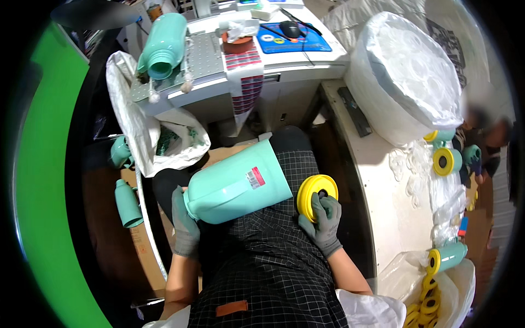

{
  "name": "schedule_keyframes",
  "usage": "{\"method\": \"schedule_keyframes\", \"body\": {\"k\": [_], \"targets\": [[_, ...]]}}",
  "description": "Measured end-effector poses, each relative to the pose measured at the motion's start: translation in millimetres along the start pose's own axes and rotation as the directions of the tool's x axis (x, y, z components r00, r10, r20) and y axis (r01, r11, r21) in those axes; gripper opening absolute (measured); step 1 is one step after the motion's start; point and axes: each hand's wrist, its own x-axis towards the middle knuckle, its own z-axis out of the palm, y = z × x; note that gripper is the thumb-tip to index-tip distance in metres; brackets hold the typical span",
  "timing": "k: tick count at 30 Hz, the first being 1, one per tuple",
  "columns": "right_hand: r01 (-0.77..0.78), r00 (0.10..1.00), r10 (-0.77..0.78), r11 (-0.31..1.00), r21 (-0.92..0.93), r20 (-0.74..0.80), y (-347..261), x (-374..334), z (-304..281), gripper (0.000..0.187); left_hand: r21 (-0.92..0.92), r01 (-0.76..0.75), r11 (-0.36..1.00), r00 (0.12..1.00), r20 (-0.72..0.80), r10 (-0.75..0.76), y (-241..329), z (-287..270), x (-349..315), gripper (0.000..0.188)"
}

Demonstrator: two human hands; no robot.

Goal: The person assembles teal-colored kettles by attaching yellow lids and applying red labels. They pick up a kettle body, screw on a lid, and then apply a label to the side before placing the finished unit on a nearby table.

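A mint-green plastic jug body (235, 191) lies tilted across my lap, its wide end toward the upper right and a small red-and-white label on its side. My left hand (186, 227), in a grey glove, grips the jug at its narrow neck end. Just right of the wide end, my gloved right hand (326, 223) holds a round yellow base cap (307, 203) with a dark centre, fingers hooked into its middle. The cap and the jug are apart. How the left fingers wrap the neck is partly hidden.
Another mint-green jug (164, 46) lies on the perforated metal table (205, 54) ahead. A white sack (128, 109) hangs at the left. On the right bench (391, 202) stands a large bag of clear plastic pieces (407, 65); a bag of yellow caps (429, 300) is at lower right.
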Motion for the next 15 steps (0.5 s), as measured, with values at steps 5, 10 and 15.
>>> {"method": "schedule_keyframes", "body": {"k": [5,10,15], "targets": [[-0.511,0.675,0.737,0.440,0.738,0.028,23,54,-3,0.043,-0.089,0.172,0.981,0.985,0.005,-0.172,-23,18,-6,0.034],[-0.076,0.962,0.212,0.813,0.577,-0.172,-29,105,-34,0.064,-0.226,0.320,0.920,0.947,0.117,-0.300,-44,13,-13,0.032],[0.021,0.987,0.084,0.781,0.624,-0.138,-29,91,-37,0.057,-0.018,0.166,0.986,0.927,0.344,-0.150,-49,-6,-22,0.042]]}}
